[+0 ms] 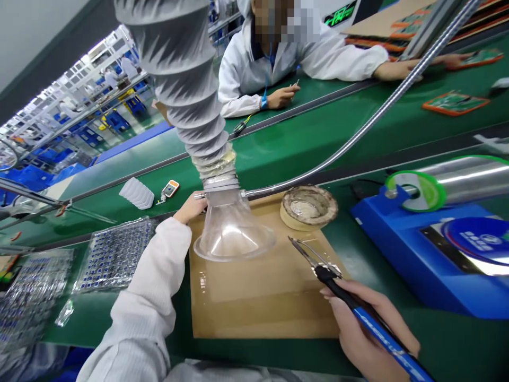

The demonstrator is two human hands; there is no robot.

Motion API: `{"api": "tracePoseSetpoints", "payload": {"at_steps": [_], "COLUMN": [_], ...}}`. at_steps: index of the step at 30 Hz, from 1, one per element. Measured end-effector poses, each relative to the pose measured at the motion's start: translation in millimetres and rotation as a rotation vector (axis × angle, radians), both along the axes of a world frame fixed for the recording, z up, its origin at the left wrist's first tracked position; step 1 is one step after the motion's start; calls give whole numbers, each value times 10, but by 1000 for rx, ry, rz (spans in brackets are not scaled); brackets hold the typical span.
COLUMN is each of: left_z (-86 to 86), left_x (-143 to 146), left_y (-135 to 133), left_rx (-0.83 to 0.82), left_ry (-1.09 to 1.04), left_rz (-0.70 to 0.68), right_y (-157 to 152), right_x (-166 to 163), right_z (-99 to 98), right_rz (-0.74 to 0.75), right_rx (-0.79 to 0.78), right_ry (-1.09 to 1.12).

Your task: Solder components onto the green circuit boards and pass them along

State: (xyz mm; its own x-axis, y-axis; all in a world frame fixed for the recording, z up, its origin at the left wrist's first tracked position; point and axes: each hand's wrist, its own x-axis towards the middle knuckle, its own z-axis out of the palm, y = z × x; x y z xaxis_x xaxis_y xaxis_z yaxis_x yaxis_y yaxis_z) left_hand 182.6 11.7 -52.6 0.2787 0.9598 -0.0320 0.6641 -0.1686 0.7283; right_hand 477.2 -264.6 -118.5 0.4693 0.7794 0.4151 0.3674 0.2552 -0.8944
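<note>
My right hand (368,323) is closed around a blue and black soldering iron (371,323). Its tip, with a thin curved metal tube alongside, points up and left over a brown board (254,302). My left hand (191,208) reaches forward beside a clear fume-extraction funnel (234,233); its fingers are hidden behind the funnel, so what they touch does not show. The funnel hangs on a grey ribbed hose (186,74) above the board. A round, stained, cream-coloured dish (309,207) sits at the board's far right corner.
A blue machine with a solder spool (397,254) stands at right. Clear trays of small parts (115,254) lie at left. A flexible metal conduit (358,135) crosses ahead. Opposite, a person in white (254,69) holds an orange-framed circuit board (483,58). A small orange-white device (170,188) lies beyond my left hand.
</note>
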Motion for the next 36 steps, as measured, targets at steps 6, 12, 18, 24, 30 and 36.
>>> {"api": "tracePoseSetpoints", "payload": {"at_steps": [6, 12, 18, 24, 30, 36], "left_z": [-200, -310, -255, 8, 120, 28], "left_x": [-631, -706, -293, -241, -340, -108], "left_y": [-1158, -1956, -1989, -2003, -2285, -2521], "left_rx": [238, 290, 183, -1, -219, -383], "left_ry": [134, 294, 397, 357, -21, -298], "left_rz": [137, -32, -365, -212, -106, -77], "right_y": [8, 49, 49, 108, 94, -73], "right_x": [-18, -65, -292, -587, -707, -831], "right_z": [-48, -39, 74, -32, -63, 14], "right_rz": [-29, -41, 66, 476, 580, 607], "right_rx": [-18, -45, -152, -151, -133, -254], "right_ry": [-36, -131, -110, -288, -458, -216]}}
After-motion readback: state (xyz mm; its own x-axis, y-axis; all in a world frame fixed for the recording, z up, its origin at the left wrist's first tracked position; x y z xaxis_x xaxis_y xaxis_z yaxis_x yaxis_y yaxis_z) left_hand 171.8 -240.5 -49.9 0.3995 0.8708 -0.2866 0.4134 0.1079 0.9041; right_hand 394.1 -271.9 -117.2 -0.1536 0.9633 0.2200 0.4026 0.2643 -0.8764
